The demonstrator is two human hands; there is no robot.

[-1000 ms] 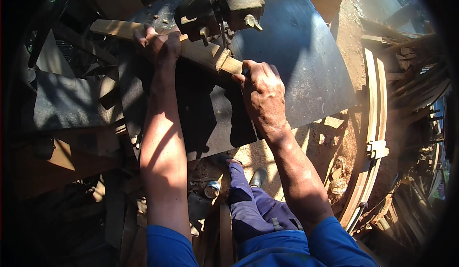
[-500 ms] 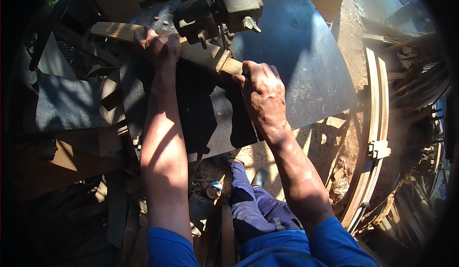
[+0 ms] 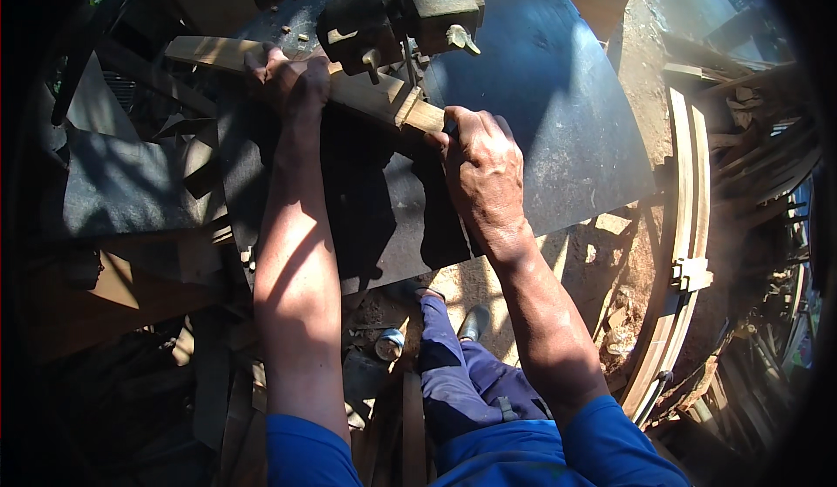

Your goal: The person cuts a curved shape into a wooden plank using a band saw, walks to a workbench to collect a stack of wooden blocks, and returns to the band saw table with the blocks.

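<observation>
A long pale wooden piece lies across a dark metal machine table, running from upper left to the middle. My left hand grips its far left part from above. My right hand holds its near right end, fingers curled around it. Just behind the wood stands a dark metal guide block with a wing bolt, part of the machine head. The cutting part itself is hidden behind the block.
A curved laminated wooden frame leans at the right with a clamp on it. Sawdust covers the ground. My blue trouser leg and shoe are below, beside a small tin. Scrap boards and dark offcuts fill the left.
The wooden piece and both hands have shifted slightly to the right and toward me along the table. The grips are unchanged.
</observation>
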